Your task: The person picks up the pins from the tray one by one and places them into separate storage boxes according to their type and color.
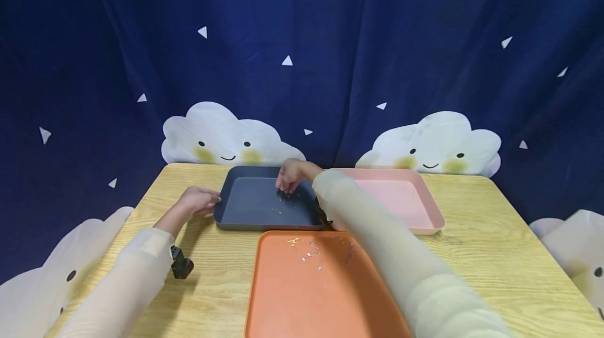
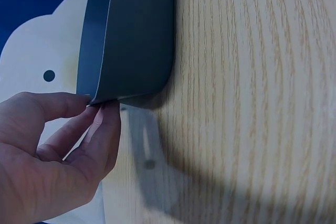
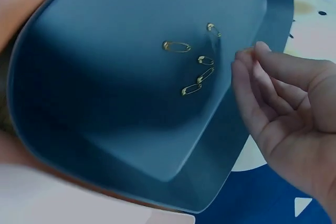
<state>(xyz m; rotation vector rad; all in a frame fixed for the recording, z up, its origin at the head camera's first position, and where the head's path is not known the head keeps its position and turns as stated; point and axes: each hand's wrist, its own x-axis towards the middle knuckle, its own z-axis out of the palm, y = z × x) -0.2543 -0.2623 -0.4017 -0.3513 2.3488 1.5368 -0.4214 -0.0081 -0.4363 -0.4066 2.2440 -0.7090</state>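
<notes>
My left hand (image 1: 200, 200) pinches the left rim of the dark grey tray (image 1: 225, 199), thumb inside and fingers outside, as the left wrist view shows at the tray's corner (image 2: 105, 90). Over the far part of this tray hangs my right hand (image 1: 290, 174), its thumb and fingertips (image 3: 262, 47) brought together. A small gold glint between them looks like a safety pin, mostly hidden by the fingers. Below lie several gold safety pins (image 3: 177, 46) on the tray floor. More safety pins (image 1: 309, 255), gold and silver, lie scattered in the orange tray (image 1: 302, 301) nearer me.
To the right stands a pink tray (image 1: 427, 204), partly covered by my right sleeve (image 1: 377, 222). All the trays rest on a wooden table (image 1: 481, 243). Behind the table hangs a dark blue curtain (image 1: 321, 55) with clouds and white triangles.
</notes>
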